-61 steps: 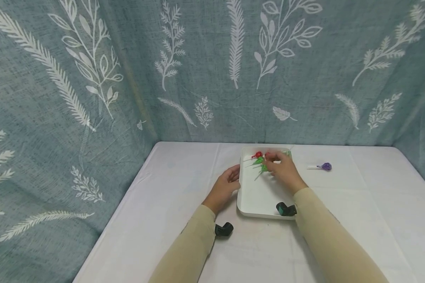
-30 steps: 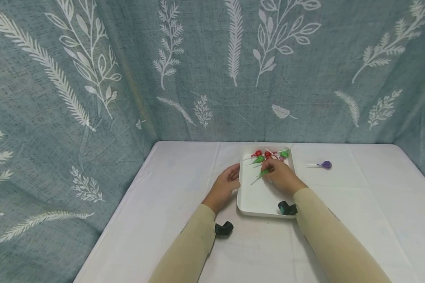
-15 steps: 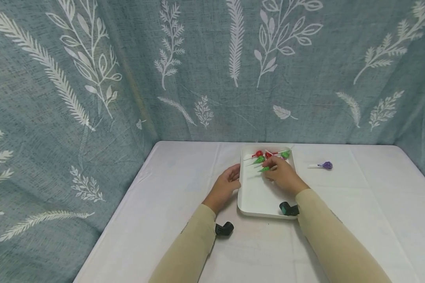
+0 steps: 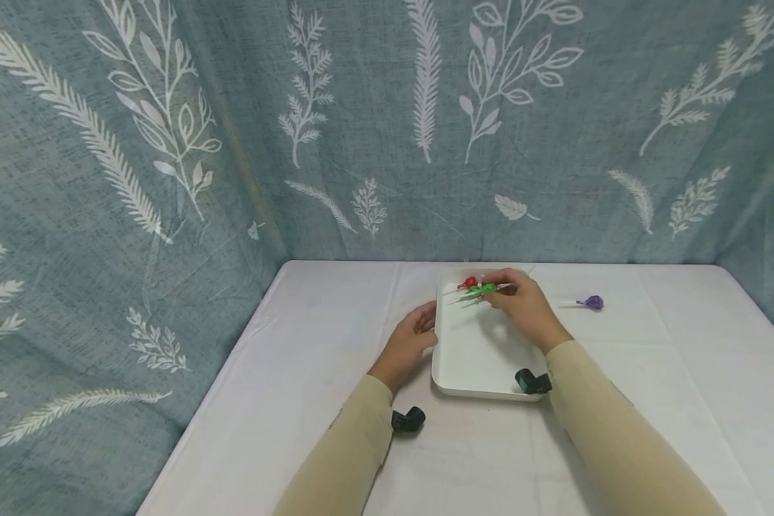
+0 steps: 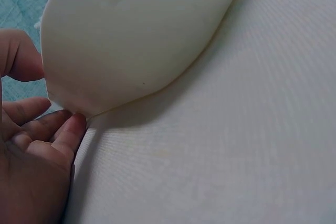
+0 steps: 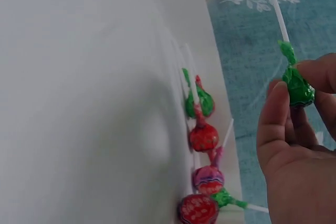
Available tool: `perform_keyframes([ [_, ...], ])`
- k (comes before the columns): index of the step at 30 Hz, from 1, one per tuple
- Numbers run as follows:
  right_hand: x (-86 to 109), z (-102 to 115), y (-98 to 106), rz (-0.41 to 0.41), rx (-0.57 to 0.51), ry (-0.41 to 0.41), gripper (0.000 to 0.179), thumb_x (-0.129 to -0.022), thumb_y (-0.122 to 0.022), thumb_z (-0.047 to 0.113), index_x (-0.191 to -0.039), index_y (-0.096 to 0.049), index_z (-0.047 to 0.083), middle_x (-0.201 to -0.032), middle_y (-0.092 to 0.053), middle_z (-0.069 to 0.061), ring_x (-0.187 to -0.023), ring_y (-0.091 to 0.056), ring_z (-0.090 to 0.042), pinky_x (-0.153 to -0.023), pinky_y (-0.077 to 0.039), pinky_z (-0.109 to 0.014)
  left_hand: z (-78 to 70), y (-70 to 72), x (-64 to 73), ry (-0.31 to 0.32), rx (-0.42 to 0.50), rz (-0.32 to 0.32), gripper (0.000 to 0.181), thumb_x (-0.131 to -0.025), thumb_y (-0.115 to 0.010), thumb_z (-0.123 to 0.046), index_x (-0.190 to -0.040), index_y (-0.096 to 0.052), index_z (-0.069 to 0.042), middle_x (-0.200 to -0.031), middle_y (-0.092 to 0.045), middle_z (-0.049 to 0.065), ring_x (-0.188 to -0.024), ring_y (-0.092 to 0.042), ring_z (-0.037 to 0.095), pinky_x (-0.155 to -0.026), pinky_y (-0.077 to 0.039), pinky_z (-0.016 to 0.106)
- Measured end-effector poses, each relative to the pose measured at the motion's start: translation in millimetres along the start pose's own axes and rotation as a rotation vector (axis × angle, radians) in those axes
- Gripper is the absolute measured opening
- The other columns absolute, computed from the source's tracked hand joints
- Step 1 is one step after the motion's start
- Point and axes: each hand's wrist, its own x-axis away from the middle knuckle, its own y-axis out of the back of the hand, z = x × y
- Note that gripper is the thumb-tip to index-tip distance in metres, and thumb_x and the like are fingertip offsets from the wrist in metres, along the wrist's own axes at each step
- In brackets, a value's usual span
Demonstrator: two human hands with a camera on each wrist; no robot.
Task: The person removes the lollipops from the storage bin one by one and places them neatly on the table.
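Observation:
My right hand [image 4: 522,307] pinches a green-wrapped lollipop [image 6: 298,85] by its candy head, and its white stick points away from the fingers in the right wrist view. Below it, the white tray [image 4: 474,358] holds several lollipops toward its far end, including a red lollipop [image 6: 203,137], a pink-and-purple lollipop [image 6: 208,178] and another green lollipop [image 6: 199,102]. My left hand [image 4: 409,345] rests at the tray's left side, its relaxed fingertips touching the outer wall, as the left wrist view also shows.
A purple lollipop [image 4: 594,302] lies on the white tablecloth [image 4: 651,373] to the right of the tray. Blue-green curtains [image 4: 387,129] with white leaf prints hang behind and at the sides. Black wrist cameras, such as the left wrist camera [image 4: 409,419], sit at both sleeves.
The right hand has gone from the far lollipops down to a green one lower in the tray, taken hold of it, and lifted it back toward the far end. The left hand has stayed put.

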Motion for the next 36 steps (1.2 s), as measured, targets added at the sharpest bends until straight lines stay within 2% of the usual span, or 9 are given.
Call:
perform_keyframes([
  [4,4.2,4.4,5.7,0.004,-0.015,-0.009,0.036,-0.107,-0.067,0.008,-0.142,-0.064,-0.001,-0.135,-0.062,-0.016,-0.109,-0.063,-0.028,-0.101,-0.057,-0.053,0.0,0.5,0.6,-0.007,-0.001,-0.002,0.076,-0.091,-0.060,-0.002,-0.165,-0.044,-0.003,-0.163,-0.052,0.010,-0.148,-0.050,0.025,-0.123,-0.039,0.042],
  [8,7.9,6.5,11.4,-0.003,-0.005,-0.037,0.038,-0.107,-0.067,0.009,-0.144,-0.064,0.001,-0.135,-0.062,-0.015,-0.107,-0.062,-0.028,-0.087,-0.059,-0.044,0.2,0.5,0.8,-0.010,-0.002,0.000,0.076,-0.090,-0.058,-0.001,-0.165,-0.043,-0.002,-0.163,-0.052,0.010,-0.149,-0.050,0.025,-0.123,-0.039,0.041],
  [11,10.1,6.6,16.5,-0.015,0.011,-0.047,0.038,-0.106,-0.066,0.010,-0.144,-0.064,0.001,-0.138,-0.062,-0.015,-0.110,-0.061,-0.029,-0.083,-0.058,-0.041,0.8,0.4,0.8,-0.010,-0.007,-0.004,0.077,-0.090,-0.058,-0.001,-0.165,-0.044,-0.003,-0.163,-0.052,0.010,-0.148,-0.050,0.026,-0.123,-0.040,0.041],
  [16,16.2,5.4,27.5,-0.027,-0.016,-0.053,0.037,-0.107,-0.066,0.012,-0.143,-0.064,0.001,-0.140,-0.061,-0.017,-0.117,-0.063,-0.033,-0.096,-0.058,-0.045,1.6,-0.2,0.8,-0.003,-0.018,-0.011,0.077,-0.089,-0.058,-0.002,-0.164,-0.045,-0.004,-0.162,-0.053,0.009,-0.148,-0.050,0.025,-0.123,-0.040,0.043],
  [21,23.0,5.2,41.1,-0.064,-0.041,-0.064,0.039,-0.110,-0.064,0.017,-0.144,-0.061,-0.001,-0.144,-0.056,-0.019,-0.121,-0.062,-0.031,-0.106,-0.056,-0.050,-0.4,-1.0,1.7,-0.005,-0.021,-0.006,0.077,-0.089,-0.057,-0.002,-0.164,-0.045,-0.003,-0.162,-0.053,0.010,-0.148,-0.050,0.025,-0.122,-0.040,0.043],
  [27,30.6,1.7,54.9,-0.116,-0.019,-0.101,0.043,-0.110,-0.065,0.022,-0.145,-0.060,-0.001,-0.146,-0.054,-0.019,-0.124,-0.060,-0.030,-0.111,-0.051,-0.054,-2.6,-1.3,1.5,-0.015,-0.011,0.001,0.077,-0.089,-0.057,-0.001,-0.164,-0.043,-0.001,-0.163,-0.052,0.012,-0.149,-0.050,0.026,-0.123,-0.040,0.042],
  [31,34.7,-8.0,60.3,-0.147,-0.001,-0.108,0.045,-0.110,-0.064,0.022,-0.147,-0.057,-0.003,-0.145,-0.054,-0.020,-0.120,-0.063,-0.027,-0.107,-0.053,-0.048,-1.5,-0.4,-0.1,-0.014,-0.019,-0.001,0.077,-0.089,-0.057,-0.002,-0.165,-0.044,-0.002,-0.163,-0.052,0.011,-0.149,-0.049,0.026,-0.123,-0.039,0.041],
  [36,39.7,-20.0,66.4,-0.183,0.008,-0.098,0.045,-0.110,-0.064,0.020,-0.146,-0.057,-0.005,-0.141,-0.055,-0.020,-0.111,-0.065,-0.020,-0.096,-0.057,-0.029,0.2,0.0,-0.8,0.001,-0.015,0.000,0.077,-0.089,-0.058,-0.002,-0.165,-0.044,-0.004,-0.163,-0.052,0.009,-0.149,-0.049,0.025,-0.123,-0.039,0.041],
])
